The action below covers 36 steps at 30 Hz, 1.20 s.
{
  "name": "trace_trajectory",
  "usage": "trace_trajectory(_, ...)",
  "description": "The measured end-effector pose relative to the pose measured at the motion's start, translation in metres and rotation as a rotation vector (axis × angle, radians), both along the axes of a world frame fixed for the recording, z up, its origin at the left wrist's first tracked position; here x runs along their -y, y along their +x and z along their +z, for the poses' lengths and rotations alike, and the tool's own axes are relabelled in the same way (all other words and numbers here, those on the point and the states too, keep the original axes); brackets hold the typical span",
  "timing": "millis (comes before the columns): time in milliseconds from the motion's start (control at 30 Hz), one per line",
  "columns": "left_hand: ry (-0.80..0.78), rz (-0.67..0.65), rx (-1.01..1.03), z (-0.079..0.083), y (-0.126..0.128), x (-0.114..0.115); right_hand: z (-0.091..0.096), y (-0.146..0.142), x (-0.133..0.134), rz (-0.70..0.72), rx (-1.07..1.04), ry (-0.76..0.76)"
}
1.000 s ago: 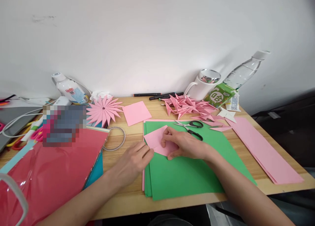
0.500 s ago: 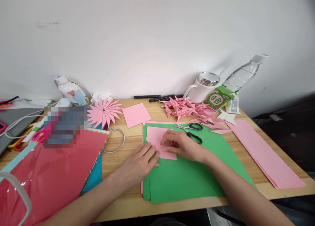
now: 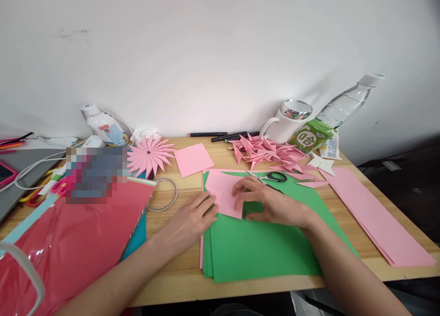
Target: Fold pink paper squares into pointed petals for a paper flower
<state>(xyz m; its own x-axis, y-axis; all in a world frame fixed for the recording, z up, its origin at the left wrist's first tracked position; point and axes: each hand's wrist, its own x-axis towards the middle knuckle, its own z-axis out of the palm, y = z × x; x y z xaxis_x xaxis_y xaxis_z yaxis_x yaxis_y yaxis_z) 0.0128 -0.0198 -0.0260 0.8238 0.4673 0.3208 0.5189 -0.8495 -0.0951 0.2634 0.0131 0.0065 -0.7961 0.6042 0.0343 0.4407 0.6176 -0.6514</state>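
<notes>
While a clear-wrapped red pack [image 3: 96, 229] covers the left of the bench [image 3: 172, 274], a white bottle [image 3: 107, 130] leans near the wall on the far side, and a spiky pink paper wheel [image 3: 150, 155] lies just right of it. Nearer, a tape ring [image 3: 176, 194] lies flat. The left hand [image 3: 194, 213] rests its fingers on the left edge of a small pink sheet [image 3: 220, 183]; whether that grip pinches the paper I cannot tell. The sheet lies on the far left part of the stacked green sheets [image 3: 268, 254]. At its right edge, the right hand [image 3: 271, 203] curls its fingers over the paper, its grip partly wide, thumb apart from the fingers. Scissors [image 3: 277, 176] lie just beyond this hand, near a far heap of folded pink pieces [image 3: 264, 153]. Long pink strips [image 3: 381, 219] lie at the right.
</notes>
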Motion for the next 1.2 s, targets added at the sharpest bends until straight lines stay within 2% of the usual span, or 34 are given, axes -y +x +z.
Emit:
trace_trajectory(100,-0.001,-0.035,0.0,0.001,-0.003,0.0,-0.003,-0.001,-0.003,-0.01,-0.032,-0.015)
trace_trajectory(267,-0.044,-0.007,0.028,0.001,-0.003,0.001,-0.007,0.0,-0.004,0.014,-0.057,-0.105)
trace_trajectory(400,-0.076,-0.012,0.025,0.0,-0.002,0.003,-0.004,-0.001,-0.001,-0.037,-0.038,-0.046)
trace_trajectory(633,-0.098,-0.052,0.033,0.007,0.0,0.003,-0.01,-0.003,-0.005,-0.061,-0.15,-0.006)
trace_trajectory(867,-0.1,-0.097,0.033,0.012,0.004,0.007,-0.02,-0.011,-0.004,-0.243,-0.104,-0.041)
trace_trajectory(1000,-0.089,-0.107,0.037,0.011,0.004,0.007,-0.022,-0.016,-0.001,-0.303,-0.109,-0.071)
trace_trajectory(1200,-0.076,-0.122,0.015,0.012,0.004,0.006,-0.024,-0.02,0.0,-0.376,-0.063,-0.029)
